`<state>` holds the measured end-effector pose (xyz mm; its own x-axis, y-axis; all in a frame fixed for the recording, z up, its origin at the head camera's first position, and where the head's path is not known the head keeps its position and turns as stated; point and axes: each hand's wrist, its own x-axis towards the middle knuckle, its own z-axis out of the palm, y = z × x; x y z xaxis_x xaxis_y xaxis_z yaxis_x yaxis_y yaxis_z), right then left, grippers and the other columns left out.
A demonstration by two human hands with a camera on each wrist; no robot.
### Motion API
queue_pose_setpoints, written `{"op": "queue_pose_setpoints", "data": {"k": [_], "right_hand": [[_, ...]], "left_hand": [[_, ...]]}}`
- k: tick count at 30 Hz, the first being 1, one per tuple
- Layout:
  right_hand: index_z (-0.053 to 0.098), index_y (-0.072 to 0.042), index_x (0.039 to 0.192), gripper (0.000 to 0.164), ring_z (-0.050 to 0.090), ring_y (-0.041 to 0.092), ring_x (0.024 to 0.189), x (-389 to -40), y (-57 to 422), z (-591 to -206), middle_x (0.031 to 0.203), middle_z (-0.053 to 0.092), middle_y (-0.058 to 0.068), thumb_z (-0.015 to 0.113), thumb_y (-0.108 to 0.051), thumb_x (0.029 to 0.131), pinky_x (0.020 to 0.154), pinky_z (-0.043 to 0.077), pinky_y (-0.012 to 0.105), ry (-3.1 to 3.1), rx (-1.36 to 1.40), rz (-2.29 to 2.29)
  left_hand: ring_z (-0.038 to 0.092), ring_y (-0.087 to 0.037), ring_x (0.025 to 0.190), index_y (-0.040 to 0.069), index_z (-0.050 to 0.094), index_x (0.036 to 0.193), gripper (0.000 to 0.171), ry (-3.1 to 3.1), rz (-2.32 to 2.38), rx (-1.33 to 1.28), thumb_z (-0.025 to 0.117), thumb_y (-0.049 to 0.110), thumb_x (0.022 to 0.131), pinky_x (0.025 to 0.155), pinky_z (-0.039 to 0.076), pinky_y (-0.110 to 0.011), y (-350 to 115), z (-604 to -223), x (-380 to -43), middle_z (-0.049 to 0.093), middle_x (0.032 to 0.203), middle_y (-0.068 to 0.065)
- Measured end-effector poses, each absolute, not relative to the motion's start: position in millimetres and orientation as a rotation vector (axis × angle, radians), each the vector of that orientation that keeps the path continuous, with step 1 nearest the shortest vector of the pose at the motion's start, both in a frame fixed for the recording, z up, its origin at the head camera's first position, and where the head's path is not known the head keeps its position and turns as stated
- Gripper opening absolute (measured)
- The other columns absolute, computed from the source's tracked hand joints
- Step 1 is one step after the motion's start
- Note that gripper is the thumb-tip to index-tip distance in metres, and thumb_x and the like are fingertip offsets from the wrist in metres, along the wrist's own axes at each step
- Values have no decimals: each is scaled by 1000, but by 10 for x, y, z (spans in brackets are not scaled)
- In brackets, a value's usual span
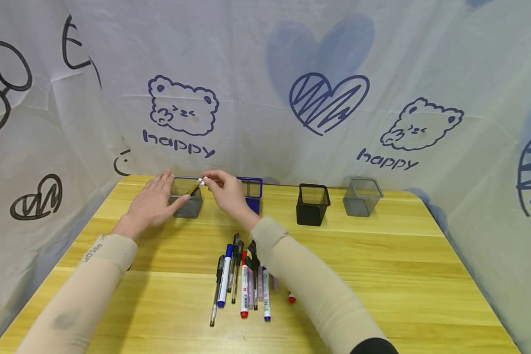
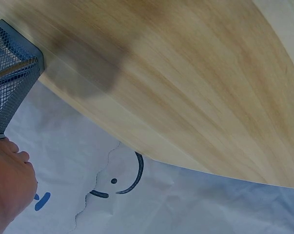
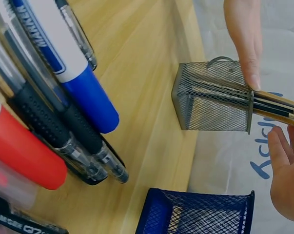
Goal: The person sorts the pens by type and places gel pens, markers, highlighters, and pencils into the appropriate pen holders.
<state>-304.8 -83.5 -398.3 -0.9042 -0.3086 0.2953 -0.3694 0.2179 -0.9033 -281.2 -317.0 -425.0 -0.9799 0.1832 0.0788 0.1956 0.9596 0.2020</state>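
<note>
"What's underneath it all?"
"A yellow wooden table (image 1: 402, 275)."
"And towards its far edge?"
"From left to right, the first grey cup (image 1: 188, 210), blue cup (image 1: 253, 204), black cup (image 1: 309, 214) and second grey cup (image 1: 358, 205)."
"Nearer?"
"Pens (image 1: 216, 290) and markers (image 1: 225, 276), bunched side by side, a red tip (image 1: 292, 298) apart on the right."

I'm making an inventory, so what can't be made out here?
Pencils: exact count; overlapping and cut by the right edge, right wrist view.
Gray basket: partly cut off by the left edge, left wrist view.
Red-tipped item: mostly hidden by the right sleeve, head view.
Blue basket: cut off by the bottom edge, right wrist view.
</note>
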Motion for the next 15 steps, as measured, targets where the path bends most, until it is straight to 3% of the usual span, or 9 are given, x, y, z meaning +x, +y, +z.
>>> {"op": "queue_pose_setpoints", "data": {"k": [9,15], "right_hand": [[74,-13,129,28,73,18,105,-3039,-799,-4027,118,76,4,59,-26,108,83,60,23,-2496,714,1764],[70,-17,136,33,67,18,120,-2992,-739,-4024,133,71,-1,57,-30,109,96,58,32,-2517,756,1707]], "left_hand": [[5,-48,157,-12,9,161,99,-3071,-320,-296,28,68,106,129,4,-58,-3143,-4220,-2796,1,170,-30],[3,-48,157,-13,11,161,100,-3070,-335,-295,27,69,106,129,3,-58,-3153,-4231,-2807,1,170,-30]]}}
